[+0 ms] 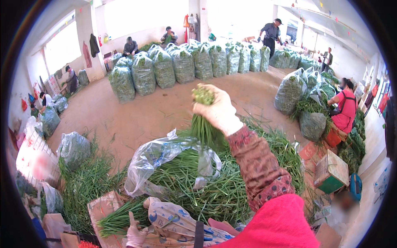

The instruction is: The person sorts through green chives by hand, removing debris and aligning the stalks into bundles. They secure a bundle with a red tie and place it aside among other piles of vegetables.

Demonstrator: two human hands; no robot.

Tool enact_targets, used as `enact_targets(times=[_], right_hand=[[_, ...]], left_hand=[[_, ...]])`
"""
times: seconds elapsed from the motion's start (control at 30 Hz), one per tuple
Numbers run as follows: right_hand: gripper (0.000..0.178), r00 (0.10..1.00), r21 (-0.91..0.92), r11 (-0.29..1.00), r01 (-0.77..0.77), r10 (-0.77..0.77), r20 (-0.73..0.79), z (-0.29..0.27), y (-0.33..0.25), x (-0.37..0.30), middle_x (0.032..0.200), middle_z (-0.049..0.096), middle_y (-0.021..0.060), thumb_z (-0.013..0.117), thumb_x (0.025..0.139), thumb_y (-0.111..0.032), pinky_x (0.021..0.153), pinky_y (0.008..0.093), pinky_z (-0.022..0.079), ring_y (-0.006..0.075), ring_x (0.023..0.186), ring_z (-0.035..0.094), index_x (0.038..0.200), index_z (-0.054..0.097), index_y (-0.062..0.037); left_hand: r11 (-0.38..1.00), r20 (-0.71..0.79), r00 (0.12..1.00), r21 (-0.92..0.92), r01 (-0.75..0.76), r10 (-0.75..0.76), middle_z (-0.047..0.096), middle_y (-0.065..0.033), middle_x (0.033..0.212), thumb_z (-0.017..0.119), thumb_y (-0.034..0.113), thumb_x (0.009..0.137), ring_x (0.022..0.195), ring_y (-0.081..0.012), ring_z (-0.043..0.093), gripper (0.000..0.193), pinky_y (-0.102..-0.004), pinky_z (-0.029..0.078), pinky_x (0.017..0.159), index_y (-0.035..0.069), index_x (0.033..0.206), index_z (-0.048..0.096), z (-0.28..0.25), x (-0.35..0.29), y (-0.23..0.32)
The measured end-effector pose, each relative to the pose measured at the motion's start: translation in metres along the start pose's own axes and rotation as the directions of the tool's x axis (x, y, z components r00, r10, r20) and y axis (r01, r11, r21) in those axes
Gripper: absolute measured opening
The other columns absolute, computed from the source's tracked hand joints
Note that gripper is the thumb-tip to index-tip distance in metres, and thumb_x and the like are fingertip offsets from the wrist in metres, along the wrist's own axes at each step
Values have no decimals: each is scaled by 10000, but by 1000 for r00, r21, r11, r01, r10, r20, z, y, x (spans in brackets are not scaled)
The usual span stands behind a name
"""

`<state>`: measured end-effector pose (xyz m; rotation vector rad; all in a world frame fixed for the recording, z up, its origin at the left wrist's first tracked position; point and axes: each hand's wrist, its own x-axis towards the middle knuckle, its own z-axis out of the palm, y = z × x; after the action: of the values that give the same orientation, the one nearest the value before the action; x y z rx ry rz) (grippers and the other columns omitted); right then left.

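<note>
My right hand (219,108) is raised out in front, wrapped round a bunch of chives (202,128). The bunch's blunt, pale-green end points up and its long green blades hang down over an open clear plastic bag (144,161). Below, my gloved left hand (136,234) is low near my lap, fingers apart, beside more chives (120,219) lying on a cardboard box (103,205). A large loose heap of chives (219,186) spreads around the bag and in front of my knees.
Full clear bags of greens (163,68) stand in a row across the brown floor (178,105). Loose greens (82,190) lie at left. A person in red (344,109) sits at right, near a white and green box (331,171). Others work farther back.
</note>
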<state>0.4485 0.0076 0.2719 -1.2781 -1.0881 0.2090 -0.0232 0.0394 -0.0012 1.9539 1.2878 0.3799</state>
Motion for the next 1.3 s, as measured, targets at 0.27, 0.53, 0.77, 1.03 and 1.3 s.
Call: enact_targets(times=[0.27, 0.53, 0.77, 1.03, 1.3], right_hand=[[296, 660, -142, 985, -102, 173, 731, 124, -80, -62, 834, 696, 94, 748, 688, -188, 726, 305, 548, 174, 752, 660, 923, 666, -29], [614, 575, 39, 927, -372, 197, 794, 198, -65, -152, 1046, 683, 157, 688, 718, -229, 886, 356, 498, 285, 978, 655, 1290, 543, -61], [701, 606, 266, 800, 538, -587, 538, 223, -35, -154, 1274, 525, 205, 778, 680, -218, 894, 384, 491, 360, 1115, 578, 1305, 497, -71], [207, 518, 134, 934, 330, -298, 802, 226, -15, -155, 859, 659, 118, 670, 751, -280, 762, 427, 525, 334, 840, 645, 877, 696, -119], [263, 502, 205, 875, 438, -427, 752, 235, 1, -165, 832, 632, 91, 708, 745, -313, 884, 448, 445, 304, 873, 622, 864, 654, -85]], left_hand=[[591, -99, 859, -686, -424, 502, 503, -177, 1372, 875, 439, 657, 1303, -291, 457, 1321, -396, 324, 1106, 47, 1539, -27, -78, 12, 199], [-7, 37, 966, -999, 40, 254, 582, -168, 1274, 809, 357, 725, 1144, -321, 590, 794, -461, 510, 973, 8, 1346, 457, -36, -23, 119], [-119, 109, 954, -982, 147, 280, 586, -187, 1270, 773, 277, 744, 1161, -374, 573, 734, -487, 489, 1011, 4, 1349, 461, -30, -21, 97], [39, 77, 951, -997, 69, 301, 546, -175, 1344, 688, 476, 843, 1201, -345, 557, 744, -498, 447, 1044, 42, 1399, 451, -12, -9, 43], [-30, 29, 942, -999, 42, 334, 413, -100, 1460, 733, 578, 758, 1286, -289, 469, 947, -467, 408, 1093, 108, 1468, 318, -17, -8, 59]])
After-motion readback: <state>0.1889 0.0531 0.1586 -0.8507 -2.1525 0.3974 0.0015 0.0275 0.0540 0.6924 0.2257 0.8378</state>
